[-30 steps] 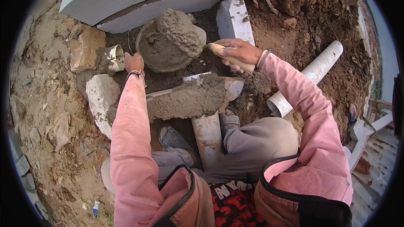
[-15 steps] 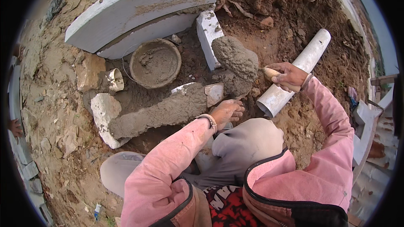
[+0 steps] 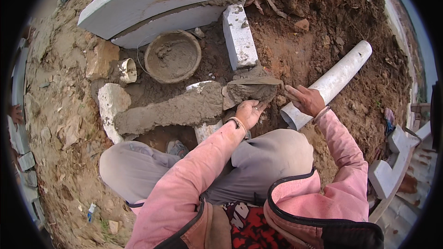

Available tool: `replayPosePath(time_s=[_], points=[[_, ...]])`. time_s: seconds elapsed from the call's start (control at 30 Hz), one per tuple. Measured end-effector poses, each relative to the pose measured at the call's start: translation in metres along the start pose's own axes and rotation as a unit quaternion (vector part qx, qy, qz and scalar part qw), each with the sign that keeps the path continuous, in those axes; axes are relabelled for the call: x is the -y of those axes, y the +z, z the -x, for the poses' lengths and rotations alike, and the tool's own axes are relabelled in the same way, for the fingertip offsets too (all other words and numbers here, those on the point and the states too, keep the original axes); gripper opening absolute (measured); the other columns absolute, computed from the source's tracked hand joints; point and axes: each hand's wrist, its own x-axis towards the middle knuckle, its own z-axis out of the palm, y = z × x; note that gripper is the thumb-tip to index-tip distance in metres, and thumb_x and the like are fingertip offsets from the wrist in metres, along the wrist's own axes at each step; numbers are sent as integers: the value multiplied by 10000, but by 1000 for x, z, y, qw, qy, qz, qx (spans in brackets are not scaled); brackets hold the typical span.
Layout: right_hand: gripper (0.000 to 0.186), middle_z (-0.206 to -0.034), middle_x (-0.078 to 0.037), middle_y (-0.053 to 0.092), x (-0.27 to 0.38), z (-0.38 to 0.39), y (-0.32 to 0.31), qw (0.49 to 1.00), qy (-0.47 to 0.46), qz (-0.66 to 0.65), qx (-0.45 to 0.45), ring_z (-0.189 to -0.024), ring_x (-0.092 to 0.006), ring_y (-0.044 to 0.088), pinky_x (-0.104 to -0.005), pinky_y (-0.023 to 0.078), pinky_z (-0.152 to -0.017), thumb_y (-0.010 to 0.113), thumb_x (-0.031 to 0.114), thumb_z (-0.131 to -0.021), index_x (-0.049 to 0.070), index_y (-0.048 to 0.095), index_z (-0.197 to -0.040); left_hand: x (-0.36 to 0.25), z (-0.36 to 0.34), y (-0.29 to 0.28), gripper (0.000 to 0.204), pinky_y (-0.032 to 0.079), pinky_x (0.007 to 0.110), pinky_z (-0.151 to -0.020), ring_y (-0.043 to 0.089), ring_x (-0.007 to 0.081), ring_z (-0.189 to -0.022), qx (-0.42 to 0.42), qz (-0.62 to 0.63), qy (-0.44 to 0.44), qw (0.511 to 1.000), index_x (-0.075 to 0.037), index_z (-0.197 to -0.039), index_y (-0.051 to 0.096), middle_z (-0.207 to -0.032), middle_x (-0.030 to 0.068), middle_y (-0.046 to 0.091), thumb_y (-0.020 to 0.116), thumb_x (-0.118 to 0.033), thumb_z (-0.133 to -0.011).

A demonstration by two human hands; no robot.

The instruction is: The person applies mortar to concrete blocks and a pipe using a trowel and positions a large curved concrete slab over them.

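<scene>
My right hand [image 3: 305, 99] is closed round the handle of a trowel [image 3: 256, 82], its index finger stretched along it. The trowel's blade is turned nearly edge-on, above a lump of wet mortar [image 3: 254, 93] at the right end of a low mortar bed [image 3: 177, 110]. My left hand [image 3: 249, 113] is cupped against the near side of that lump, fingers slightly apart, with nothing gripped in it. A small stone [image 3: 227, 98] sits between the lump and the bed. Just beyond the blade stands a white block [image 3: 240, 39].
A round bowl [image 3: 172, 56] of mortar stands beyond the bed, with a small white cup [image 3: 128, 70] beside it. White slabs [image 3: 166, 0] rise at the back. A white pipe [image 3: 339, 77] lies right of my right hand. Another person's hand [image 3: 16, 114] shows at far left.
The trowel has moved left and tipped over, and its heaped mortar now lies at the bed's right end. My left hand has moved up to the lump.
</scene>
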Motion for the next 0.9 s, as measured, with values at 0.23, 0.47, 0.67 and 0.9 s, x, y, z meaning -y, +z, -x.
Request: replayPosePath(time_s=[0.23, 0.47, 0.67, 0.9], points=[[532, -781, -62, 511, 2, 10, -3, 999, -26, 6, -41, -643, -272, 595, -394, 502, -554, 662, 191, -776, 196, 513, -1286, -5, -7, -12, 266, 423, 501, -1024, 515, 402, -1156, 36, -46, -1, 998, 108, -1123, 454, -1207, 237, 507, 427, 83, -860], [517, -802, -64, 546, 32, 13, -29, 1000, -14, 2, -23, -651, -268, 604, -381, 517, -575, 630, 171, -778, 198, 529, -1284, -9, 5, -21, 195, 453, 492, -970, 545, 373, -1106, 9, -68, 3, 998, 79, -1078, 467, -1109, 195, 526, 450, 53, -885], [536, -805, -69, 548, 38, 45, -29, 999, 29, 30, 31, -668, -265, 614, -373, 524, -585, 627, 146, -765, 195, 523, -1288, -10, 17, -9, 274, 443, 480, -980, 535, 360, -1109, 22, -53, 9, 998, 56, -1144, 469, -1131, 179, 521, 438, 82, -873], [505, -823, -75, 551, 52, 41, -33, 992, 120, 16, -43, -672, -282, 616, -398, 516, -573, 638, 164, -774, 186, 533, -1268, -7, 7, -29, 202, 442, 488, -1004, 530, 366, -1086, -2, -37, 20, 999, 129, -1051, 474, -1107, 208, 506, 429, 107, -855]])
